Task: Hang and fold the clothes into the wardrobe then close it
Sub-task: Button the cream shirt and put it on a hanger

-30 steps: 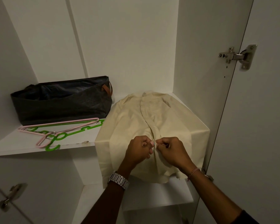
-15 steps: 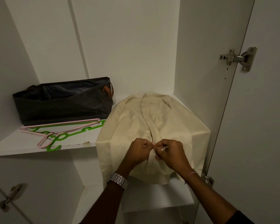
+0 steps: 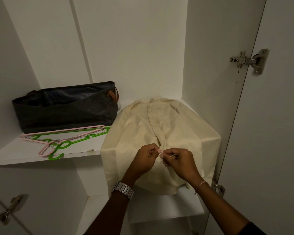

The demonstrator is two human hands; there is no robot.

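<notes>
On shelf edge, cream shirt (image 3: 159, 129) front: left hand (image 3: 143, 161), right hand (image 3: 178, 162) fingers pinch placket, seemingly.

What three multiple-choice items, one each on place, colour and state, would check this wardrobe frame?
1. Where does the bag sit?
A. left of the shirt on the shelf
B. on the lower shelf
C. on top of the shirt

2. What colours are the hangers?
A. blue and white
B. pink and green
C. black and red

3. What are the hands doing?
A. lying flat on the shelf
B. gripping a hanger
C. pinching the shirt front

Answers:
1 A, the bag stands on the shelf beside the shirt, to its left.
2 B, pink hangers lie over a green one before the bag.
3 C, the left hand and right hand meet at the shirt's front opening, fingers curled on the cloth.
</notes>
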